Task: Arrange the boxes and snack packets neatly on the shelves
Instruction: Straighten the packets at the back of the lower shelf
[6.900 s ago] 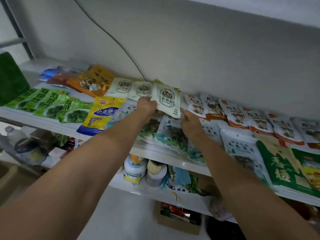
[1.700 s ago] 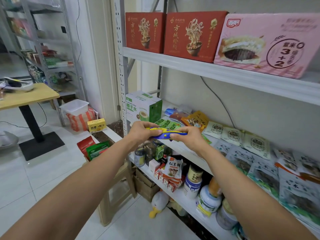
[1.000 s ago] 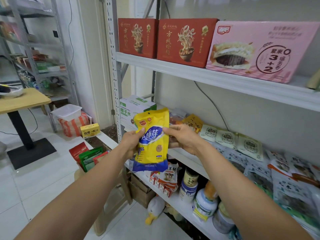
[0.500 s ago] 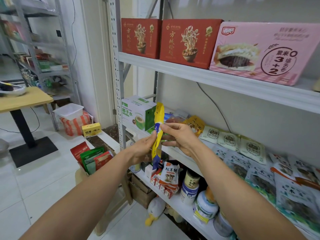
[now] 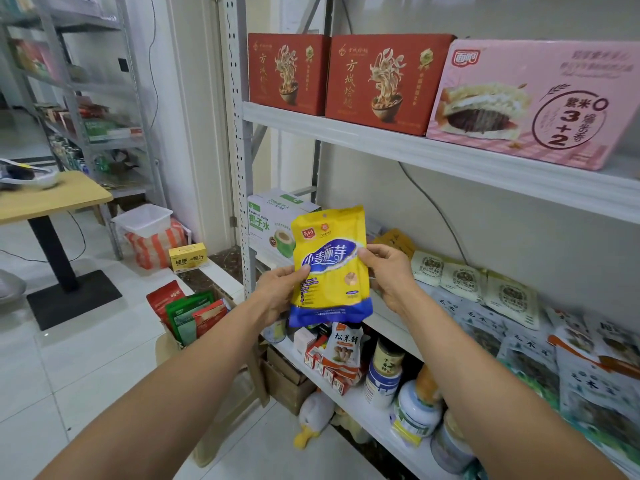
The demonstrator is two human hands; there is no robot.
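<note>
I hold a yellow and blue snack packet [image 5: 330, 268] upright in front of the middle shelf [image 5: 391, 320], its printed face toward me. My left hand [image 5: 280, 292] grips its left edge and my right hand [image 5: 389, 275] grips its right edge. Behind it a white and green coconut water box [image 5: 268, 223] stands at the shelf's left end. Pale packets [image 5: 464, 278] lie in rows on that shelf to the right. Two red noodle boxes [image 5: 377, 81] and a pink bread box [image 5: 533, 102] stand on the top shelf [image 5: 450, 157].
Jars and tubs [image 5: 412, 410], a mushroom packet [image 5: 343, 348] and small boxes fill the lower shelf. A carton of packets [image 5: 190, 317] stands on the floor to the left, with a wooden table [image 5: 48, 195], a yellow box [image 5: 188, 259] and a plush duck [image 5: 311, 424] nearby.
The packet was lifted off the shelf, turned edge-on half a second ago, and now faces me flat again, held slightly higher. Both hands stay on its edges.
</note>
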